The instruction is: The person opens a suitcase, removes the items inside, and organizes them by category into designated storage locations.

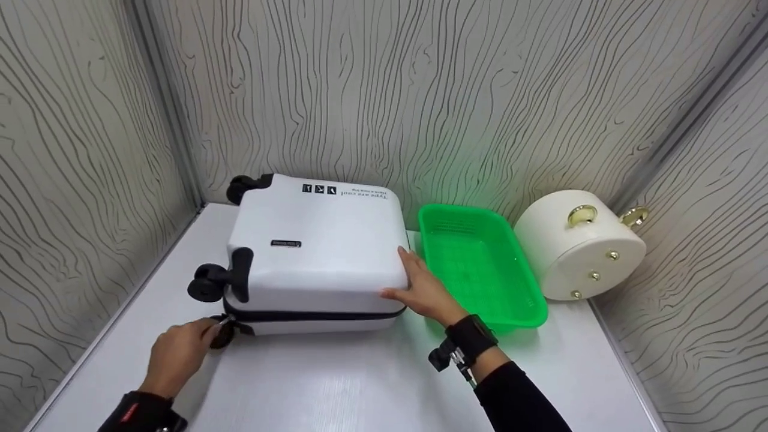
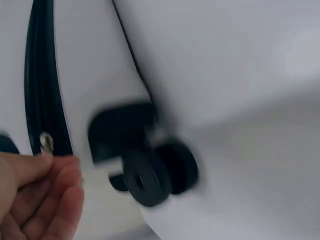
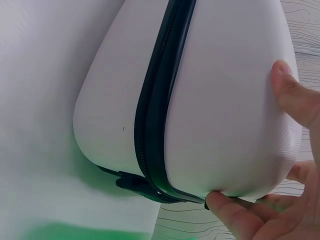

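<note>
Suitcase point(image 1: 324, 261) lying flat | left hand point(image 1: 180, 349): grip pinching zipper pull point(image 2: 46, 141) | right hand point(image 1: 426, 292): grip unclenched, touching suitcase end

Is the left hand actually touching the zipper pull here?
Touching: the left wrist view shows the left hand pinching the zipper pull, whose metal end juts out from its grip.

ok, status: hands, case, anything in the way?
Left fingers pinch zip pull; right fingers touch case. Case lies flat. Basket close by right fingers, clear of pull.
</note>
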A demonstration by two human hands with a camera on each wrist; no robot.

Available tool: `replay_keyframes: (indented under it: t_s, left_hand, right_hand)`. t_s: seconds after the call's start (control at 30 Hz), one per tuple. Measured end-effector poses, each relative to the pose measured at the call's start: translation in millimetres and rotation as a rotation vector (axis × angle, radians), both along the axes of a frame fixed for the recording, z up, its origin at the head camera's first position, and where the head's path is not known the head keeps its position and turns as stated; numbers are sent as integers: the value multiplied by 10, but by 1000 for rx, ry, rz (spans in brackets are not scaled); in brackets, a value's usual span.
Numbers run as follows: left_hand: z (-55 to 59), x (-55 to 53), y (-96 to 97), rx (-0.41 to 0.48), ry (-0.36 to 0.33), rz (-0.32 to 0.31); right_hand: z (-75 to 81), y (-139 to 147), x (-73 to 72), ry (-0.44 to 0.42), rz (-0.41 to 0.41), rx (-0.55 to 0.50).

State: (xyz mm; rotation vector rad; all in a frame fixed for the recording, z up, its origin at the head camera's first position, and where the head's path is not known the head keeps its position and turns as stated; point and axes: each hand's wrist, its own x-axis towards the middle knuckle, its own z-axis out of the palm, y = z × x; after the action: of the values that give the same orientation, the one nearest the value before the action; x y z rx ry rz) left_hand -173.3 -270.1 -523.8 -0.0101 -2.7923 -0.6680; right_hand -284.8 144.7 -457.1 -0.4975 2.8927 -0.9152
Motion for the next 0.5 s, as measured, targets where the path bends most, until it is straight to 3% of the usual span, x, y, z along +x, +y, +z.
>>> replay_keyframes:
  t_s: [0.23, 0.5]
  left_hand:
    - [6, -228, -357, 37, 24, -1]
    - [-65, -523, -446, 77, 49, 24]
  right_hand:
    - [-4, -12, 5, 0, 19, 5]
    - [-10, 6, 37, 19, -15, -3]
